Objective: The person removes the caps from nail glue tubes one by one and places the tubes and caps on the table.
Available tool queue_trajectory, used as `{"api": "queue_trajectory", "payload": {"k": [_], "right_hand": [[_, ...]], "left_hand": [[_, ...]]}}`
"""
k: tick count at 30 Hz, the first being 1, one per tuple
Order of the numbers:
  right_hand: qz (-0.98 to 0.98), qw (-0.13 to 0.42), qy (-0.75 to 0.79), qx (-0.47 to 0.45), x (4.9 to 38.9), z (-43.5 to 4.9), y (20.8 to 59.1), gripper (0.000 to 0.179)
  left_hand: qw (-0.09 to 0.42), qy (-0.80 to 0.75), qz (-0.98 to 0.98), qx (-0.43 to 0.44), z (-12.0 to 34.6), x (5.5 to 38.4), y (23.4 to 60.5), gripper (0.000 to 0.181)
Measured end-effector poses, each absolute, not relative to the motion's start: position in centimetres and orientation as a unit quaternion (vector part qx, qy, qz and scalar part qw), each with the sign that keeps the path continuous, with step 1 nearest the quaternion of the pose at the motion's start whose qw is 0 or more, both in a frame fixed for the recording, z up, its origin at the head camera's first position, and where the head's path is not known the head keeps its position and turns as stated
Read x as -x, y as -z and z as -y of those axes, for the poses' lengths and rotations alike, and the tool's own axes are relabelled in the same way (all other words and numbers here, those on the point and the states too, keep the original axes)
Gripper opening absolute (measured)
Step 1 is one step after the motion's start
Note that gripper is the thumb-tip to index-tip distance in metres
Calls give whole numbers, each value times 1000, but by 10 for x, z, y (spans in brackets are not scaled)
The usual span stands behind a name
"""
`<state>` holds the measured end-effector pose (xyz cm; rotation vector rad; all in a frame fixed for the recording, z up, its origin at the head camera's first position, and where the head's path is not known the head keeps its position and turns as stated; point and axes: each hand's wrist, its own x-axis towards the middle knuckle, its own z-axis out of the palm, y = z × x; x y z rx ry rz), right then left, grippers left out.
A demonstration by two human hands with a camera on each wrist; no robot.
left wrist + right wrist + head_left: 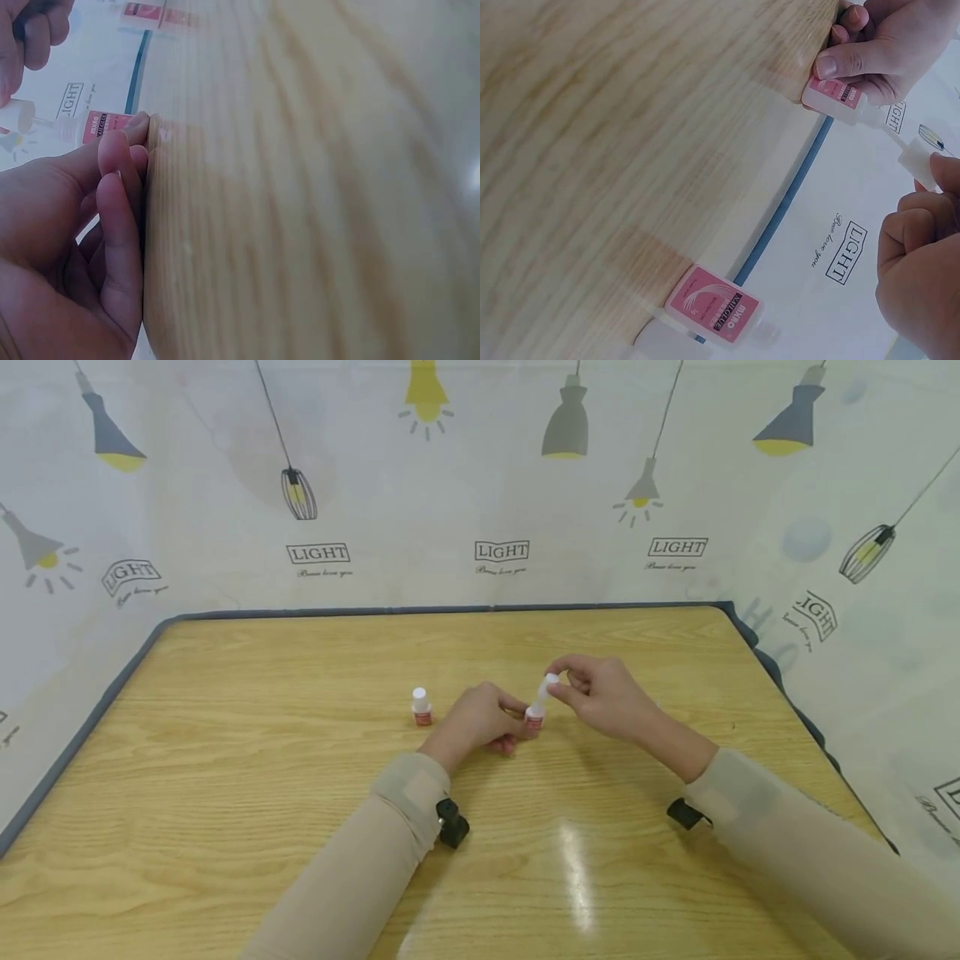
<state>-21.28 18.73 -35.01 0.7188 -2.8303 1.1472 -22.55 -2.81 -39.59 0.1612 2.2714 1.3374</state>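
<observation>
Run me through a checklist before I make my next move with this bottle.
1. Held bottle steadied: ok, the left hand pinches it.
2. White cap in grip: ok, the right hand pinches it.
3. Cap seated on the neck: not ok, it is raised off it.
4. Tip of the stem clear of the neck: cannot tell.
5. Bottle on the left upright and capped: ok.
6. Amount of liquid left: cannot tell.

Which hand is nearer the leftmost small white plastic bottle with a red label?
Left. The left hand is just right of that bottle; the right hand is farther right.
</observation>
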Motion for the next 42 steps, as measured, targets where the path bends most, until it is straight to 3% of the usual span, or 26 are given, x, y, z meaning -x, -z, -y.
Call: {"api": "queue_trajectory", "payload": {"k": [9, 33, 42], "right_hand": [[907, 7, -359, -222, 212, -189, 348, 19], [903, 21, -364, -227, 211, -195, 347, 16], [891, -2, -423, -166, 211, -198, 341, 21]], "left_hand": [[247, -485, -837, -51, 27, 226, 396, 41], [247, -485, -837, -52, 28, 226, 395, 41], [250, -483, -837, -53, 28, 226, 395, 43]]}}
